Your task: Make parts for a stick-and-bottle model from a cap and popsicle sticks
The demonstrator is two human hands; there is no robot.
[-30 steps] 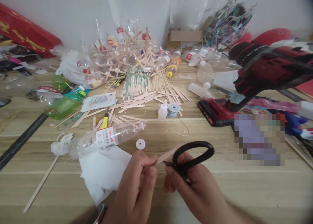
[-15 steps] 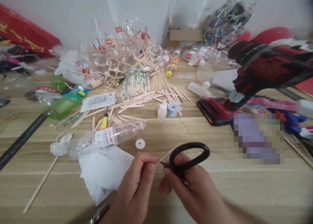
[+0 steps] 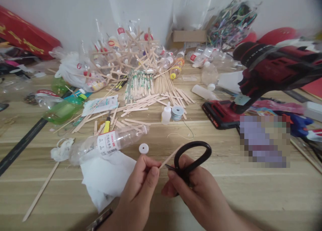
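At six o'clock, the left hand [image 3: 140,190] has fingers clamped on a wooden craft stick [image 3: 171,156]; the right hand's [image 3: 198,190] grip black-handled scissors [image 3: 208,151]. Wood-grain tabletop [image 3: 254,192]: clear bottle [image 3: 107,143] at eight, cordless drill [image 3: 281,67] at two. Pale wall [image 3: 146,6] at twelve.

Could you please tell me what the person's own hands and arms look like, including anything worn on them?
The left grip and right grip are both bare, without gloves, and no rings show. No sleeves are visible. A dark wristband with a shiny edge is worn on the left; whether it is a watch, I cannot tell.
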